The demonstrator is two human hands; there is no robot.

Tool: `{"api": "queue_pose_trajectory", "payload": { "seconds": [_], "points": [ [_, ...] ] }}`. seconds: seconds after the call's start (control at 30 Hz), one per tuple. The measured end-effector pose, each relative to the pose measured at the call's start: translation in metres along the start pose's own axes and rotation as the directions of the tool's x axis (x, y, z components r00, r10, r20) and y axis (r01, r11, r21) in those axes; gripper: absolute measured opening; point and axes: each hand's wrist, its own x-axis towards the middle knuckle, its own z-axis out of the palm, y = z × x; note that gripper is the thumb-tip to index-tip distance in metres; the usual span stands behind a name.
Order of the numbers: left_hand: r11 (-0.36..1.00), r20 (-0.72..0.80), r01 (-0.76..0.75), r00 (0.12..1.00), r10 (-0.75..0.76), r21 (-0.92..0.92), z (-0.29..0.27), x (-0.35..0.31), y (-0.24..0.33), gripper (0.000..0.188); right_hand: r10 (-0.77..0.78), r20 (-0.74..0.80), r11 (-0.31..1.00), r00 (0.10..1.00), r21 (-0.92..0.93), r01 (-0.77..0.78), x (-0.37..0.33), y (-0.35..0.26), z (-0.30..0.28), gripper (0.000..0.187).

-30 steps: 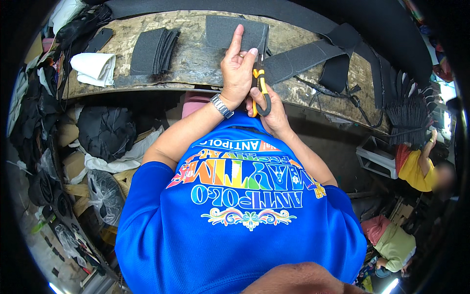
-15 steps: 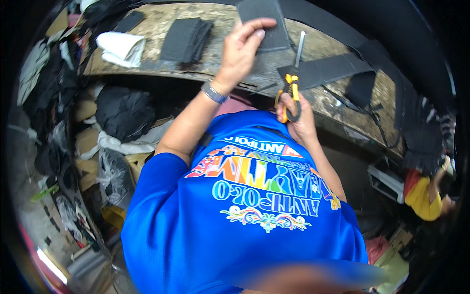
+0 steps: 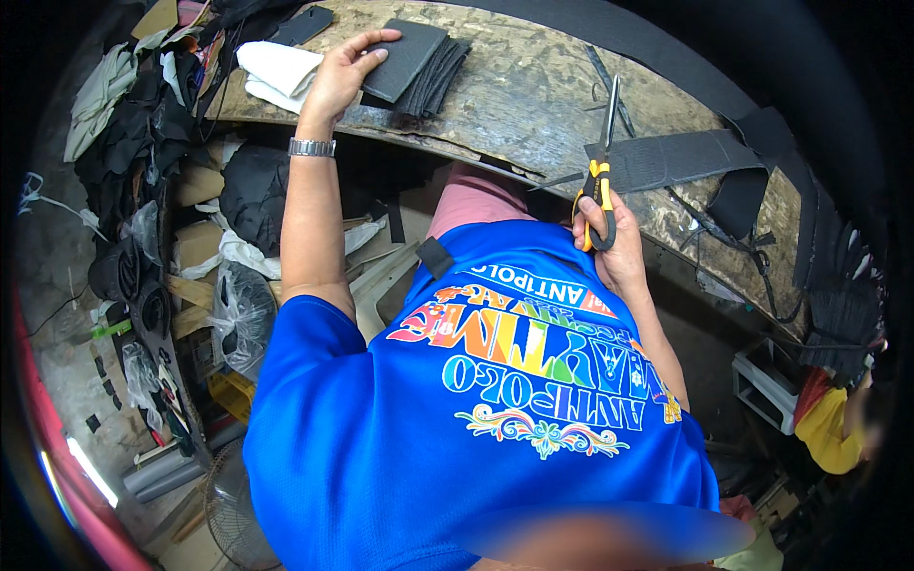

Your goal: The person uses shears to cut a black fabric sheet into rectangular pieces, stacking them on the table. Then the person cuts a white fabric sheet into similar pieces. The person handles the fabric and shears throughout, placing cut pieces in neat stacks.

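My left hand is at the far edge of the workbench, its thumb and fingers at the left edge of a dark grey square of fabric. That square lies on a stack of similar dark pieces, slightly askew to them. In my right hand is a pair of scissors with yellow and black handles, blades pointing up and away over the bench. The blades look closed. Just beyond the scissors lies a long dark grey strip of the same kind of material.
A folded white cloth rests left of the stack. The worn wooden bench has dark strips along its far and right edges. Heaped scraps and plastic bags crowd the left. Another person in yellow is at the right.
My left hand has moved left with the grey square, from the bench's middle onto the stack. The scissors stay in my right hand; the view has shifted slightly.
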Motion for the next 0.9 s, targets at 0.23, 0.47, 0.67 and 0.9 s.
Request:
{"api": "queue_pose_trajectory", "payload": {
  "seconds": [0.23,0.47,0.67,0.9],
  "points": [
    [0.785,-0.123,-0.049,0.980,0.158,0.618,0.014,-0.005,0.005,0.030,-0.019,-0.004,1.000,1.000,0.007,0.019,0.002,-0.001,0.000,0.020],
    [0.709,-0.138,-0.433,0.794,0.592,0.557,0.102,-0.001,0.043,0.031,-0.048,-0.042,0.998,0.998,0.026,0.050,0.003,0.000,-0.007,0.023],
    [0.785,0.310,-0.514,0.852,0.421,0.346,0.242,-0.009,0.045,0.041,-0.076,-0.067,0.997,0.995,0.012,0.077,-0.015,-0.004,-0.032,0.023],
    [0.740,0.388,-0.471,0.871,0.302,0.480,0.295,0.014,0.044,0.048,-0.020,-0.063,0.992,0.998,-0.122,0.012,-0.069,-0.009,-0.095,0.029]
  ]
}}
